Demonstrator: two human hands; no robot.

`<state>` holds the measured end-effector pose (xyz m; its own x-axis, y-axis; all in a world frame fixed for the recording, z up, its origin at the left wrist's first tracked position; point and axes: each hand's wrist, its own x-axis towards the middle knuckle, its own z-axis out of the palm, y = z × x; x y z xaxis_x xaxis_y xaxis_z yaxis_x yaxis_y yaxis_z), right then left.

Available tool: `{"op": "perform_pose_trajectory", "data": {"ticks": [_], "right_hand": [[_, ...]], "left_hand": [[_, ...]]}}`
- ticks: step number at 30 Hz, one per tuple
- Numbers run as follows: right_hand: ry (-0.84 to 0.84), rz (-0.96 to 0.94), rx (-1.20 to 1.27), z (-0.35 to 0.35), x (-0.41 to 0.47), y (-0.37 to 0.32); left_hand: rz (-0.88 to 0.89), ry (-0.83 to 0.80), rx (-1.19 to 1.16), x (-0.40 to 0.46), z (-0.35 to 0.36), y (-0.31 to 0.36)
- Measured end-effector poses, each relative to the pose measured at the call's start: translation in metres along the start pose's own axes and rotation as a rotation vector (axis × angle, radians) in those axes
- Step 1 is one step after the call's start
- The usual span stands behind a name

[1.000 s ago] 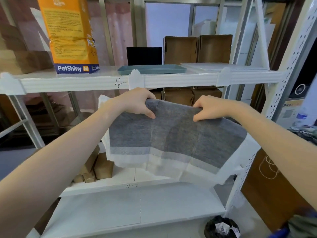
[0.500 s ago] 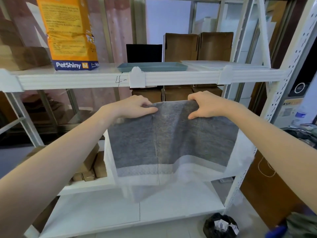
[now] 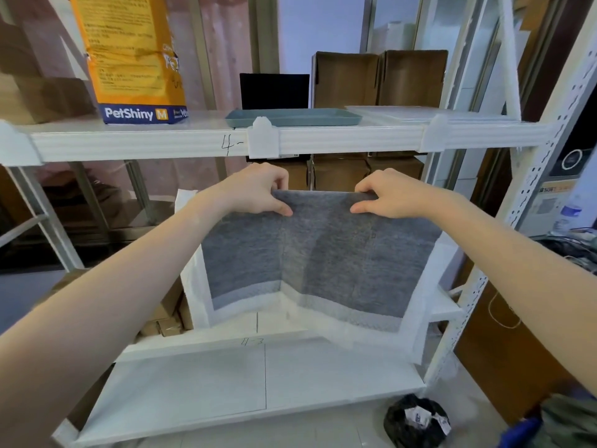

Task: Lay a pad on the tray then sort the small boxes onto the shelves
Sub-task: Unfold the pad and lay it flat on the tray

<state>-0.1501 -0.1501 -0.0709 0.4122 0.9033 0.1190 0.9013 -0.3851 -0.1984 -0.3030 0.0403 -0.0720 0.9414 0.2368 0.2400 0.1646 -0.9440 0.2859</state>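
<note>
You hold the pad (image 3: 316,253) up in front of the shelving, below the front edge of the upper shelf (image 3: 161,145). Your left hand (image 3: 258,189) pinches its top edge, thumb on the grey face and fingers curled behind, and your right hand (image 3: 387,194) has the same grip just beside it, the two hands near each other at the middle of that edge. The pad hangs down, grey with a white border, creased in the middle, its lower edge in front of the middle shelf (image 3: 206,342). The blue-grey tray (image 3: 290,118) lies on the upper shelf at its front edge, above your hands. An orange PetShiny bag (image 3: 135,59) stands to its left. Small brown boxes (image 3: 168,315) sit at the middle shelf's left end.
</note>
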Motion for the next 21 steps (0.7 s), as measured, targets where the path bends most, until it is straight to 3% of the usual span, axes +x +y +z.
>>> {"op": "perform_pose_trajectory", "data": {"ticks": [5,10,21], "right_hand": [[0.053,-0.015,-0.022,0.0,0.007,-0.002],[0.061,-0.033,-0.008,0.003,0.014,-0.002],[0.066,-0.077,0.01,0.001,0.015,-0.001]], "left_hand": [[-0.015,-0.073,-0.065,0.001,-0.002,-0.002],[0.021,-0.057,0.051,0.0,-0.001,-0.005],[0.05,-0.062,0.018,-0.002,0.001,-0.007]]}}
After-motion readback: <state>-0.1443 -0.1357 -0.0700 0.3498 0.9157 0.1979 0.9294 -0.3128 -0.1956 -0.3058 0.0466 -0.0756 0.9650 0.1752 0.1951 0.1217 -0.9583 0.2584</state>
